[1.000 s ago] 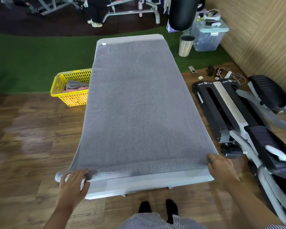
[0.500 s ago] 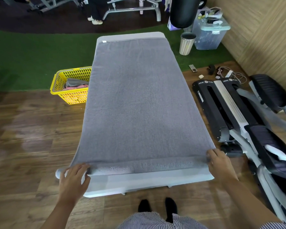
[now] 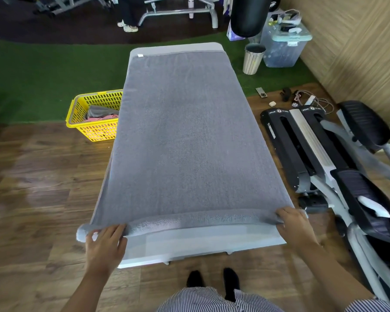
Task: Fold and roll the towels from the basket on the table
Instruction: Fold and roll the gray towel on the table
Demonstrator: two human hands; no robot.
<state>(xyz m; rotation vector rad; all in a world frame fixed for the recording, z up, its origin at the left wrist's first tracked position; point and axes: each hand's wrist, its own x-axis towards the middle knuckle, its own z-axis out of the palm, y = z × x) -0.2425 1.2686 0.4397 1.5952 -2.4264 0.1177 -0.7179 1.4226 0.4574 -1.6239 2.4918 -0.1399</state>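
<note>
A long grey towel [image 3: 185,136] lies spread along the white table [image 3: 200,244], covering nearly all of it. Its near end is turned into a thin roll [image 3: 196,220] across the table's width. My left hand [image 3: 105,243] holds the roll's left end, fingers laid over it and thumb beside it. My right hand [image 3: 294,225] grips the roll's right end with curled fingers. A yellow basket [image 3: 95,118] stands on the floor left of the table, with grey and pink towels inside.
An elliptical trainer [image 3: 338,167] lies close along the table's right side. A striped bin [image 3: 253,58] and a clear storage box [image 3: 284,47] stand beyond the far right corner. Cables and small items lie on the floor there. A person's legs [image 3: 127,16] stand far behind.
The towel's near edge has been rolled away from me into a thicker roll, and both hands have moved forward with it. More bare table shows at the near end.
</note>
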